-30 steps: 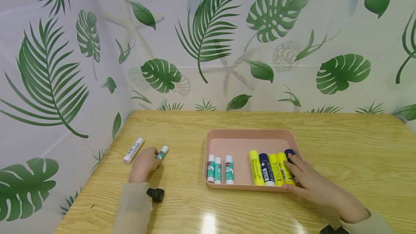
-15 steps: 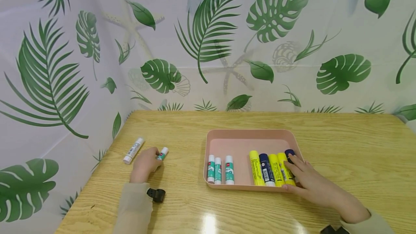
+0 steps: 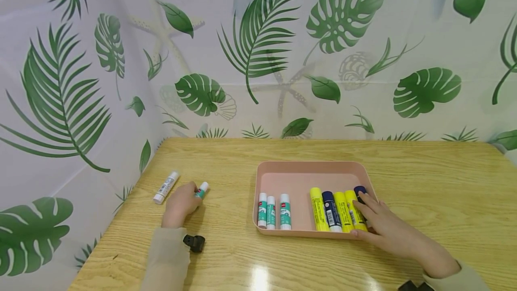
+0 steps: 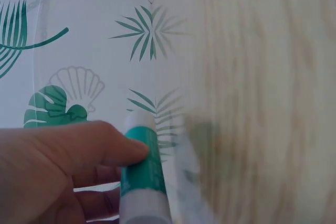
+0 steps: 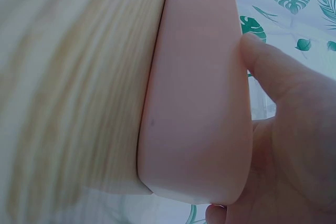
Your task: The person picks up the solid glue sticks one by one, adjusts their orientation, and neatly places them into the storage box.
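On the left of the table, my left hand point(image 3: 181, 202) pinches a teal glue stick with white ends point(image 3: 203, 189). The left wrist view shows the thumb on the teal label of that glue stick point(image 4: 143, 174). Just left of the hand lies a white glue stick point(image 3: 166, 187). My right hand point(image 3: 389, 232) rests over the front right corner of a pink tray point(image 3: 311, 166). Its thumb touches the front rim, and its extended fingers reach over the right side, partly hiding a dark blue glue stick point(image 3: 359, 189). In the right wrist view, the thumb meets the upper edge of the tray wall point(image 5: 197, 93).
Teal and white glue sticks point(image 3: 271, 212) stand along the tray's left front. Yellow glue sticks point(image 3: 319, 209) and a navy one point(image 3: 331, 211) lie to the right, with a gap between the groups. Leaf-patterned cloth point(image 3: 258, 57) hangs behind and left of the wooden table point(image 3: 226, 259).
Almost nothing differs. The left hand and its glue stick have shifted very slightly; the right hand and the tray have stayed put.
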{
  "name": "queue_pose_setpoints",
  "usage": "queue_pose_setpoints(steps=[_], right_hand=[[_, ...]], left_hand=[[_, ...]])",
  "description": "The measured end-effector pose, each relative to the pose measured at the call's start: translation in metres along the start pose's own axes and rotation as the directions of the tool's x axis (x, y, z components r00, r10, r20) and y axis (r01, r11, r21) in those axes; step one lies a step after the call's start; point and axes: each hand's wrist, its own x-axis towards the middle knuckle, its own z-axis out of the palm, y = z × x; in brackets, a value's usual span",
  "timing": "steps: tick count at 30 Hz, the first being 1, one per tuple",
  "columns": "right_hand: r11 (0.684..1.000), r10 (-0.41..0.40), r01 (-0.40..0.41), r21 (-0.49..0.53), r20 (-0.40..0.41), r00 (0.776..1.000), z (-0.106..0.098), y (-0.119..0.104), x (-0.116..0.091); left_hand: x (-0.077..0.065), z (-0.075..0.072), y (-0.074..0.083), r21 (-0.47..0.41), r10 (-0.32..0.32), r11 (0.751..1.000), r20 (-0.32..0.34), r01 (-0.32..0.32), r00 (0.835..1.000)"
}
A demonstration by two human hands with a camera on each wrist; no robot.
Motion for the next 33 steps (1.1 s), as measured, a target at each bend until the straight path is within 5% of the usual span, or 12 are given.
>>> queue_pose_setpoints(steps=[14,33], right_hand=[[1.0,0.004,-0.004,-0.001,0.004,1.0,0.0,0.0,0.0],[1.0,0.007,-0.007,0.005,0.005,1.0,0.0,-0.001,0.0]], left_hand=[[-0.005,-0.006,0.011,-0.028,0.033,0.999,-0.062,-0.035,0.998],[-0.015,-0.014,0.036,-0.038,0.101,0.994,-0.047,-0.103,0.994]])
